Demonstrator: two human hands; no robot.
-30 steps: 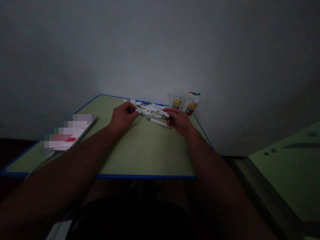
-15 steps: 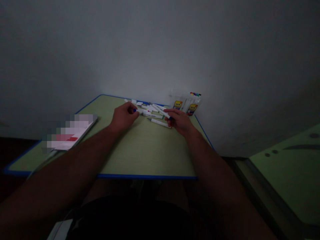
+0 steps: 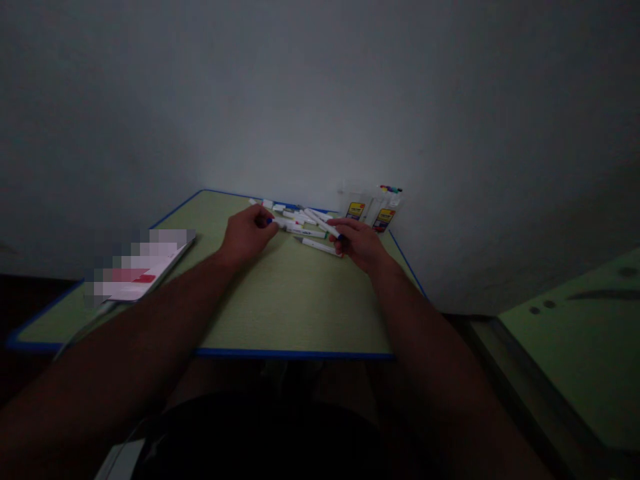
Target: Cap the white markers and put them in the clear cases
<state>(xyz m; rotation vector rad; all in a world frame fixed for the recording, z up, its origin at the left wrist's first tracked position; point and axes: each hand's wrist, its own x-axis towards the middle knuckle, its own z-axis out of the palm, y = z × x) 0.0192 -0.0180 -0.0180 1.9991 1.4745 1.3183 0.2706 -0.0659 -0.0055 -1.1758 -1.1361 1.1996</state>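
Observation:
My left hand (image 3: pixel 246 235) is at the left end of a pile of white markers (image 3: pixel 300 217), its thumb and fingers pinched together. A blue end (image 3: pixel 270 221) shows at those fingertips, and the rest of that piece is partly hidden. White with a dark blue end, another marker (image 3: pixel 320 221) slants up and left from my right hand (image 3: pixel 364 245), whose fingers are closed on it. Just below the pile lies a loose white marker (image 3: pixel 320 247) with a grey tip; its right end meets my right fingertips.
Two clear plastic cases (image 3: pixel 356 208) with yellow-and-dark labels stand at the back right; coloured marker ends (image 3: pixel 391 189) top the right one. A flat white object (image 3: pixel 145 267), partly pixelated, lies on the left of the blue-edged table (image 3: pixel 300 313). A wall (image 3: pixel 300 100) rises behind.

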